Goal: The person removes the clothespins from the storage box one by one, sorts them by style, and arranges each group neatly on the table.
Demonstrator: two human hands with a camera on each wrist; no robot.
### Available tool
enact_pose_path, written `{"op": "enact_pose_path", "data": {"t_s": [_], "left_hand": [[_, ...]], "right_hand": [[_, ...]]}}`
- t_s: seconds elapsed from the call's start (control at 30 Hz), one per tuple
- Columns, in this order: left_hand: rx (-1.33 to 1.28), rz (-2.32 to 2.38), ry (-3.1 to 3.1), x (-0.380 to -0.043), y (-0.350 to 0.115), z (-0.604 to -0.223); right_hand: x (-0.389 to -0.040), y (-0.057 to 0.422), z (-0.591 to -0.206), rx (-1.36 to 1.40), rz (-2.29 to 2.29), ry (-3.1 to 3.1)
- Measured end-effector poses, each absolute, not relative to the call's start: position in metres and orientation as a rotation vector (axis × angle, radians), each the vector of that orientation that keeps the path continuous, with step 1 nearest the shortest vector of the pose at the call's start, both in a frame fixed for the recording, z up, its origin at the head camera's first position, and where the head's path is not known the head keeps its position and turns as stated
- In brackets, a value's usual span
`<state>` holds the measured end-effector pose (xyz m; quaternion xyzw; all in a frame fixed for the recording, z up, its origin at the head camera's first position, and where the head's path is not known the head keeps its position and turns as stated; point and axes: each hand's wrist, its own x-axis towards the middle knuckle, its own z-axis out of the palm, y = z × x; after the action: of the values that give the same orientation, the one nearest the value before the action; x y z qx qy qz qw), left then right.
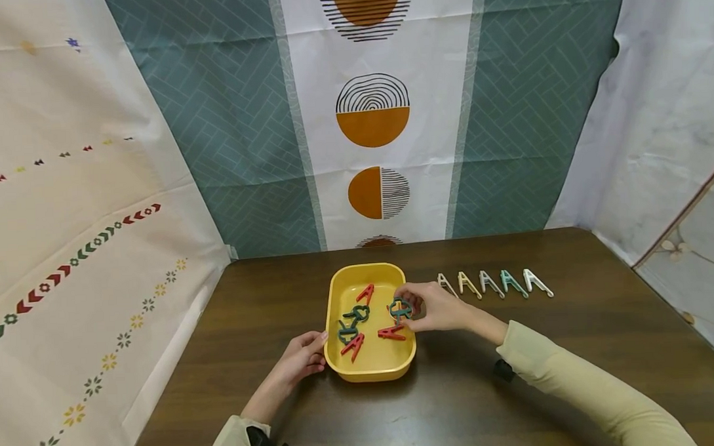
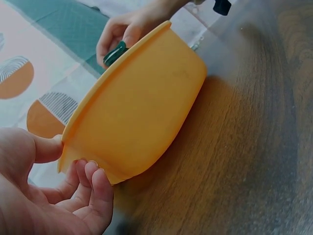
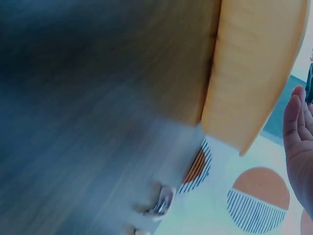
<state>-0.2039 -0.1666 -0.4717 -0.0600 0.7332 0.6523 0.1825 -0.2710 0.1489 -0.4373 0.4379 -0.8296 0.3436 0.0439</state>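
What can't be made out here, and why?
- Left wrist: the wall of the yellow tray hides what's inside.
- Right wrist: the right edge cuts off part of the right hand and held green clip.
- Right wrist: a pale clip is blurred.
- Head: the held clip partly hides whatever lies beneath.

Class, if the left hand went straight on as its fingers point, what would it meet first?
The yellow tray, at its side wall: the left hand has its thumb at the rim. Whether all the other fingertips touch is hard to judge.
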Motion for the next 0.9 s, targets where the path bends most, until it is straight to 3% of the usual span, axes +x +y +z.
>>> {"op": "enact_pose_path", "data": {"t_s": [0.9], "left_hand": [[-0.1, 1.892, 2.051, -0.205, -0.163, -0.466]], "right_hand": [[-0.272, 0.222, -0.456, 1.194, 0.928, -2.729]]}}
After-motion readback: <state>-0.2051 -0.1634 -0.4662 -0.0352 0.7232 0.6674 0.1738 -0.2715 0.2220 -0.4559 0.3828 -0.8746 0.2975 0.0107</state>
